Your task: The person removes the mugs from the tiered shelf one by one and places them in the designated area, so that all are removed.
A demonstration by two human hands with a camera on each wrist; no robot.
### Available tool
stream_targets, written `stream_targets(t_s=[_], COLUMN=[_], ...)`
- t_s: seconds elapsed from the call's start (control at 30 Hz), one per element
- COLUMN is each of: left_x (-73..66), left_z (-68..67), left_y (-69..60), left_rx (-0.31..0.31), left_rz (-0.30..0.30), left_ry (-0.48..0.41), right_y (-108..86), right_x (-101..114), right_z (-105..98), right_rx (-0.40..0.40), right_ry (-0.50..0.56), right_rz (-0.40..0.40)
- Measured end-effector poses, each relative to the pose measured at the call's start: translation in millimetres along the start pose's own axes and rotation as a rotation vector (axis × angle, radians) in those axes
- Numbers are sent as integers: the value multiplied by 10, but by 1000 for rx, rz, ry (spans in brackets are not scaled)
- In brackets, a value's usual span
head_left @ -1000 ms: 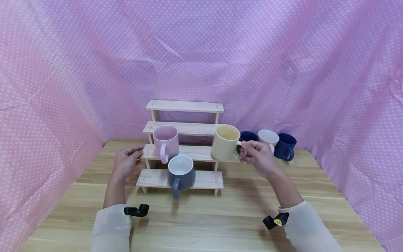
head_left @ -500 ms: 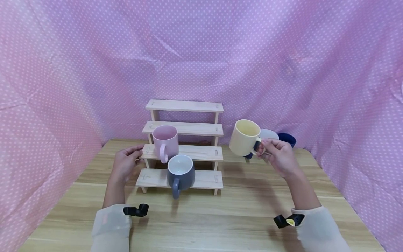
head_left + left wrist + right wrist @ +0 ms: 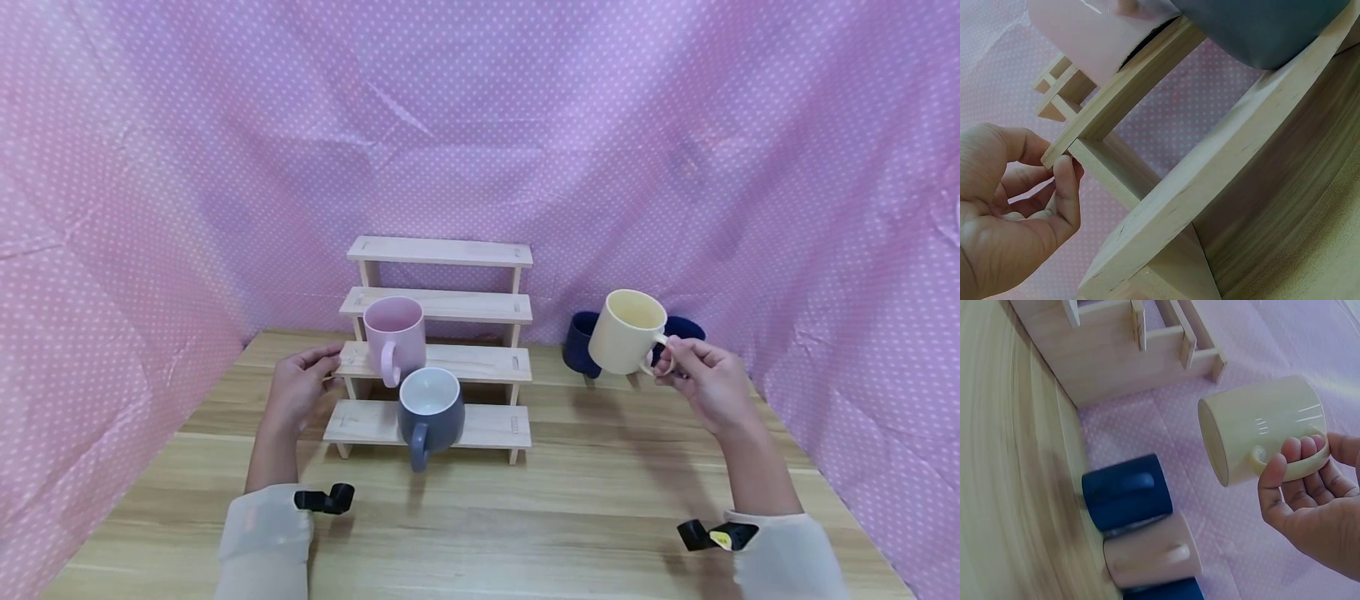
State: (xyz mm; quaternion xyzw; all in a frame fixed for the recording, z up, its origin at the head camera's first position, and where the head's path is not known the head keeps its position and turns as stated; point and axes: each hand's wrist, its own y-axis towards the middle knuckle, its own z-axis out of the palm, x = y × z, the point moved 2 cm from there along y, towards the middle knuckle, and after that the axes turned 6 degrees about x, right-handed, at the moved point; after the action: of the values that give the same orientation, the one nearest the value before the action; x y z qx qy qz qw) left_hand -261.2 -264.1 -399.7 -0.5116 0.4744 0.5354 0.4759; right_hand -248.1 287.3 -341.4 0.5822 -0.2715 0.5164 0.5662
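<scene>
My right hand [image 3: 708, 383] grips a yellow mug [image 3: 626, 335] by its handle, fingers through the loop as the right wrist view shows. The mug hangs in the air, slightly tilted, in front of the mugs at the back right. At the left end of a stepped wooden shelf [image 3: 480, 364], my left hand [image 3: 296, 387] pinches the second board from the bottom between thumb and finger. On that same board stands a pink mug [image 3: 397, 337]. A grey mug [image 3: 432, 417] with a white inside sits on the lowest board, its handle toward me.
Beside the shelf on the wooden table [image 3: 465, 533] stand a dark blue mug [image 3: 581, 346], a pale pink mug [image 3: 1154, 553] and another dark blue mug [image 3: 1166, 590], partly hidden by the yellow mug in the head view. A pink dotted cloth [image 3: 480, 125] hangs behind.
The right hand has carried the yellow mug rightward, from in front of the shelf to in front of the mugs at the right. The left hand and the shelf have stayed in place.
</scene>
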Motion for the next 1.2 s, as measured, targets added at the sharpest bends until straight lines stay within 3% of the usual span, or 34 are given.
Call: stream_targets(t_s=[0.23,0.4,0.53,0.77,0.93,1.07,1.2], left_x=[-1,-2,0,-6,-5,-7,-11], left_z=[-11,-12,-9,-12,-17,-14,-7], left_y=[1,-2,-3,0,-2,-2,1], left_rx=[10,9,20,15,17,24,24], left_rz=[-3,-2,5,16,22,20,16], left_ry=[6,-4,14,36,26,20,23], right_y=[-94,-146,-203,-299,-370,-434,-510], right_x=[28,51,58,16,-85,-183,-254], right_z=[-179,-318,-460,-763,-976,-1133,-1260], right_rx=[-51,-27,24,214,307,339,318], right_ry=[5,-9,-21,-20,16,32,46], right_rz=[20,19,30,90,147,180,221])
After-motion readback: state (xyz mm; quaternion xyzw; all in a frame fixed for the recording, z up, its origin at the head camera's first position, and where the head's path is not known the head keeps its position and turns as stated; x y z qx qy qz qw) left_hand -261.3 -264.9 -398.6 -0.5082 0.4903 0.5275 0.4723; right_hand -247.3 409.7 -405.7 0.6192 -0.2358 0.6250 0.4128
